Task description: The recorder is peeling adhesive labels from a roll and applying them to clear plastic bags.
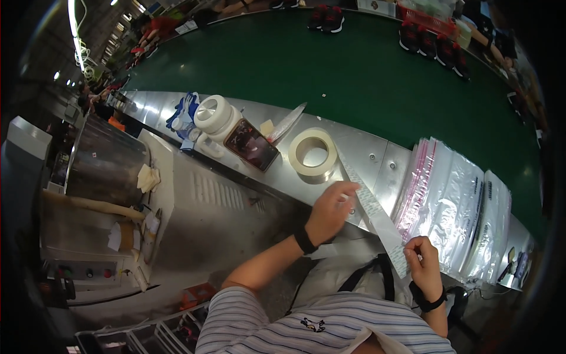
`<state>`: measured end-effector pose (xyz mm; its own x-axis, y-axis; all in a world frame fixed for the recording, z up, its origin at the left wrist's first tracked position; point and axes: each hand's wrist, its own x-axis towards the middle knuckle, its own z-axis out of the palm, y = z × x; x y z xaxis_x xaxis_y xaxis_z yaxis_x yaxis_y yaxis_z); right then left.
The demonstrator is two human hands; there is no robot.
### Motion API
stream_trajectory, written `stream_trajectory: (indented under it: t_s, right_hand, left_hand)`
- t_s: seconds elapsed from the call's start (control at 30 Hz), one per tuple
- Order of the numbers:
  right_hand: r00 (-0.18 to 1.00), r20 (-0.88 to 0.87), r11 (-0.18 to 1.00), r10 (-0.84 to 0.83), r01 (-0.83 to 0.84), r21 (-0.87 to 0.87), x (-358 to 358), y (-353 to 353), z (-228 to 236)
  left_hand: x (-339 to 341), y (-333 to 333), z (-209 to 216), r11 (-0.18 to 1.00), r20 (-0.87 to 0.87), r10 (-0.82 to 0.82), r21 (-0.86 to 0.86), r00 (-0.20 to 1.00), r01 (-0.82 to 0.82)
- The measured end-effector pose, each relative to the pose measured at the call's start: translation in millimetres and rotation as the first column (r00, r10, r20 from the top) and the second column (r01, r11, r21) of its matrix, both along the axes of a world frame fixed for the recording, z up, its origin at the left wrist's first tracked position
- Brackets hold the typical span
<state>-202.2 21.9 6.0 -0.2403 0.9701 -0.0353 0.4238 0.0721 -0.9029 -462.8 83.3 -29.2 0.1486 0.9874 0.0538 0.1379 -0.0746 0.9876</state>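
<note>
A wide roll of pale tape [312, 154] lies on its flat side on the metal ledge. From it a long strip of whitish tape with rows of print [380, 217] runs toward me, over the ledge's near edge. My right hand [423, 259] pinches the strip close to its free end. Beside the strip's upper part is my left hand [331, 213], slightly blurred, its fingers loosely bent and apart. Its fingertips reach the strip's left edge; whether they touch it I cannot tell. Each wrist wears a black band.
Stacks of clear plastic bags [448, 200] lie right of the strip. Left of the roll are a phone [252, 144], a white jar [215, 115] and a knife-like blade [289, 122]. Beyond the ledge runs a green conveyor belt [247, 65], with dark shoes [325, 19] at its far side. A metal machine [194, 200] stands left.
</note>
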Motion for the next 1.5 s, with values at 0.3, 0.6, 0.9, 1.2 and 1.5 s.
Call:
stream_trajectory:
  t_s: [0.3, 0.6, 0.9, 1.2, 1.5]
  right_hand:
    - [0.958, 0.256, 0.773, -0.130, -0.064, 0.632, -6.4, 42.8, 32.0]
    - [0.953, 0.130, 0.883, -0.274, 0.196, 0.426, -31.6, 17.9, 3.3]
    - [0.915, 0.256, 0.805, -0.310, 0.110, 0.583, -40.7, 21.5, 1.5]
    - [0.967, 0.000, 0.965, -0.254, 0.253, 0.065, 3.9, 31.0, 10.8]
    - [0.898, -0.080, 0.902, -0.433, 0.432, -0.031, 25.4, 34.6, 0.8]
  left_hand:
    - [64.3, 26.7, 29.4, 0.752, -0.124, -0.659, -0.110, 0.742, 0.650]
    - [60.9, 19.9, 40.9, 0.817, 0.100, -0.458, -0.345, 0.883, 0.463]
    - [47.4, 16.2, 40.1, 0.847, -0.060, -0.503, -0.234, 0.862, 0.477]
    - [41.2, 23.0, 47.2, 0.852, -0.307, -0.504, -0.023, 0.807, 0.523]
    - [89.8, 66.9, 30.8, 0.705, -0.128, -0.709, -0.137, 0.693, 0.696]
